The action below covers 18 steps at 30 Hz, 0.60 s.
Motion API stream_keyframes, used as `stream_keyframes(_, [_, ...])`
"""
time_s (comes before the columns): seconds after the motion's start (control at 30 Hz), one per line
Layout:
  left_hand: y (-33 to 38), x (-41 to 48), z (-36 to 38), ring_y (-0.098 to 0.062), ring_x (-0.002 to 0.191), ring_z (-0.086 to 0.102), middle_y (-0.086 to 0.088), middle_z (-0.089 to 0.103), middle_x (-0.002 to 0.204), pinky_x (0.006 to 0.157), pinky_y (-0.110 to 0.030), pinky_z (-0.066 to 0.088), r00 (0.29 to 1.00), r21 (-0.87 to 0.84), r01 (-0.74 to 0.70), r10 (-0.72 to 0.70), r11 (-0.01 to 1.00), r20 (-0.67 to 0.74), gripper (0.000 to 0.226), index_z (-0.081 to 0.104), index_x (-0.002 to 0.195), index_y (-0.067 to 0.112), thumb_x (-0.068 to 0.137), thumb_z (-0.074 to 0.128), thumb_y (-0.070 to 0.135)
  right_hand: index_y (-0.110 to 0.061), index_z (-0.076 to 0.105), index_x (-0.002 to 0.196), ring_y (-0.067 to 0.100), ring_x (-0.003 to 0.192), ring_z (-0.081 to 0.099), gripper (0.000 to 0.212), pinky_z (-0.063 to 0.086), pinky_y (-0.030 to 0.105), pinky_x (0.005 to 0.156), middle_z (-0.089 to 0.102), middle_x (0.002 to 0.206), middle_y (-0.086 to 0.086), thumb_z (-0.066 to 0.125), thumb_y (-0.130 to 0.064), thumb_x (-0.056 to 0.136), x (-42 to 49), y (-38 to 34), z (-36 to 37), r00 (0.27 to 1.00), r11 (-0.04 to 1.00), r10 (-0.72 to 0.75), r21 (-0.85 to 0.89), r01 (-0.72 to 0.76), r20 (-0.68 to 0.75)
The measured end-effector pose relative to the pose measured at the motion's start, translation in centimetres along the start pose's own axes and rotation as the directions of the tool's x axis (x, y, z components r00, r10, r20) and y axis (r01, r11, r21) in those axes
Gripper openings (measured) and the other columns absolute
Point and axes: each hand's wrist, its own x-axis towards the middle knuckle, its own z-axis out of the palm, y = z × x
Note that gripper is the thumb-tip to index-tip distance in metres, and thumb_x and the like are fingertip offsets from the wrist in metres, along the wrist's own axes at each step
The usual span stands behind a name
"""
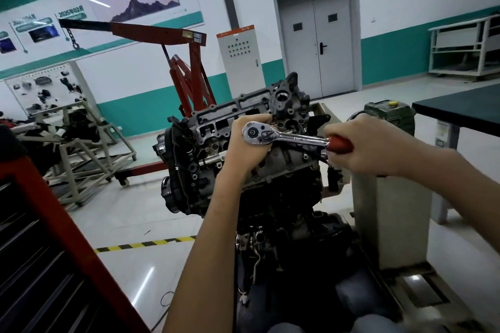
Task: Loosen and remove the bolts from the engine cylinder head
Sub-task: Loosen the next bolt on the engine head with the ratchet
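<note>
One ratchet (pixel 290 138) spanning left hand (pixel 242 153), right hand (pixel 364 149)

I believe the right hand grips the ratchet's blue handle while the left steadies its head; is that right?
Not quite: the head view shows a red handle, not blue. The right hand grips it; the left hand steadies the ratchet head.

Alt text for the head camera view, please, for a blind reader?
A person holds a ratchet wrench on an engine cylinder head: left hand curled around its drive end, right hand gripping its red handle. A red engine crane stands behind.
</note>
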Motion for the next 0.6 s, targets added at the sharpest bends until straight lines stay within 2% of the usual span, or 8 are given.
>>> stream_keyframes(0.07, [0.0,-0.3,0.7,-0.005,0.049,0.026,0.000,0.031,0.050,0.049,-0.024,0.023,0.992,-0.061,0.034,-0.041,0.998,-0.121,0.036,0.036,0.051,0.012,0.078,0.053,-0.004,-0.024,0.049,0.076,0.006,0.053,0.054,0.014,0.051,0.023,0.053,0.055,0.063,-0.005,0.062,-0.021,0.080,-0.6,-0.4,1.1,0.999,0.998,0.048,0.031,-0.048,-0.003])
stream_keyframes(0.17, [-0.2,-0.5,1.8,-0.015,0.050,0.028,-0.003,0.029,0.050,0.050,-0.033,0.023,0.957,-0.127,0.095,-0.125,0.987,-0.261,0.047,0.031,0.051,0.015,0.083,0.054,-0.010,-0.022,0.046,0.072,0.005,0.045,0.046,0.019,0.039,0.017,0.046,0.052,0.058,-0.002,0.062,-0.014,0.078,-2.7,-3.7,6.1,0.982,0.926,0.175,0.350,-0.140,-0.068])
stream_keyframes(0.27, [0.3,-0.2,2.9,-0.005,0.048,0.027,0.004,0.028,0.051,0.050,-0.023,0.023,0.934,-0.138,0.118,-0.157,0.983,-0.320,0.044,0.037,0.051,0.012,0.084,0.055,-0.010,-0.015,0.049,0.075,0.007,0.036,0.042,0.013,0.037,0.017,0.039,0.049,0.053,0.002,0.059,-0.008,0.081,-3.3,-8.5,10.7,0.947,0.658,0.319,0.726,-0.199,-0.030])
stream_keyframes(0.33, [0.5,-0.2,3.2,0.002,0.044,0.029,0.012,0.029,0.051,0.051,-0.011,0.024,0.929,-0.118,0.126,-0.159,0.985,-0.335,0.033,0.048,0.054,0.001,0.086,0.057,-0.007,-0.012,0.047,0.075,0.008,0.035,0.041,0.013,0.039,0.022,0.038,0.046,0.053,0.005,0.056,-0.006,0.083,-3.2,-10.8,12.4,0.943,0.487,0.333,0.854,-0.181,0.009])
stream_keyframes(0.37, [0.4,-0.2,3.1,0.001,0.044,0.029,0.012,0.029,0.050,0.051,-0.010,0.024,0.932,-0.106,0.118,-0.147,0.987,-0.332,0.034,0.048,0.054,0.002,0.086,0.057,-0.007,-0.012,0.046,0.073,0.008,0.035,0.040,0.016,0.038,0.022,0.038,0.045,0.053,0.004,0.056,-0.006,0.083,-3.1,-11.1,12.7,0.944,0.464,0.329,0.869,-0.174,0.014])
stream_keyframes(0.43, [0.0,-0.5,2.4,-0.003,0.047,0.024,0.008,0.027,0.049,0.049,-0.019,0.021,0.960,-0.084,0.081,-0.101,0.993,-0.263,0.045,0.035,0.051,0.014,0.085,0.055,-0.008,-0.016,0.043,0.067,0.008,0.036,0.037,0.023,0.034,0.019,0.039,0.042,0.050,0.001,0.057,-0.004,0.080,-3.3,-9.6,11.8,0.949,0.584,0.314,0.793,-0.175,-0.022])
stream_keyframes(0.53, [0.1,-0.4,0.9,-0.011,0.051,0.025,-0.003,0.029,0.052,0.050,-0.027,0.019,0.994,-0.022,0.044,-0.046,0.999,-0.094,0.037,0.034,0.051,0.004,0.079,0.054,-0.009,-0.021,0.049,0.069,0.008,0.041,0.041,0.022,0.042,0.023,0.045,0.049,0.054,-0.002,0.062,-0.006,0.078,-3.1,-4.3,7.4,0.986,0.860,0.154,0.499,-0.103,-0.063])
stream_keyframes(0.6, [0.2,-0.1,0.4,-0.010,0.053,0.027,-0.004,0.032,0.053,0.051,-0.028,0.020,0.999,0.018,0.033,-0.032,0.999,-0.010,0.028,0.037,0.052,0.001,0.073,0.053,-0.005,-0.019,0.054,0.080,0.007,0.046,0.052,0.012,0.050,0.023,0.049,0.056,0.061,-0.004,0.062,-0.010,0.080,-2.1,-1.0,3.6,0.999,0.965,0.045,0.258,-0.042,-0.008])
